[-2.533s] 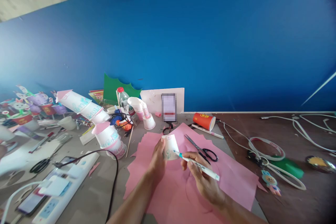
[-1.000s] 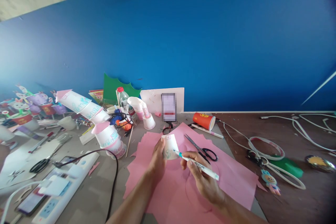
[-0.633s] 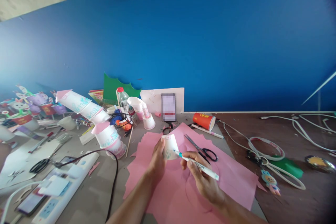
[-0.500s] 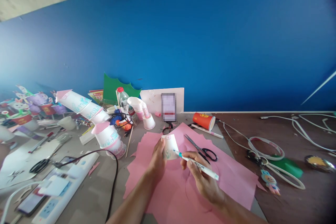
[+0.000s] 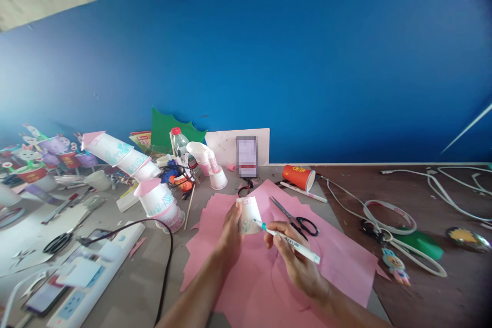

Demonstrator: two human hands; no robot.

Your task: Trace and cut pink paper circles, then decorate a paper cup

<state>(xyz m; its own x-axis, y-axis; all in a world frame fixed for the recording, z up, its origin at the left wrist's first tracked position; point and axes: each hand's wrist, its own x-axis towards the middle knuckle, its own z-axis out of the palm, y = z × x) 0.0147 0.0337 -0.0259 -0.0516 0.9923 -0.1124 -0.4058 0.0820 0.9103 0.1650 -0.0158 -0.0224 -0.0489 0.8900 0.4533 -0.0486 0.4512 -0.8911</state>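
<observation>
A small white paper piece [image 5: 249,215] with a pink mark near its top and green lines lower down is gripped at its left side by my left hand [image 5: 231,228]. My right hand [image 5: 294,256] holds a white marker [image 5: 298,249], its teal tip at the right edge of the white piece. Beneath both hands lies a large pink paper sheet [image 5: 330,261] with jagged edges. Black-handled scissors [image 5: 307,226] rest on it, just beyond my right hand.
An orange cup [image 5: 298,178] lies behind the pink sheet beside another marker [image 5: 303,191]. Decorated stacked cups [image 5: 156,200] and a power strip [image 5: 96,271] are at left. A phone [image 5: 247,156] leans at the back. Cables and a keychain [image 5: 395,265] lie right.
My hands, the white piece and the marker have hardly moved. At the far left edge, a blurred shape over the white sheet has shifted, and a round object now shows there.
</observation>
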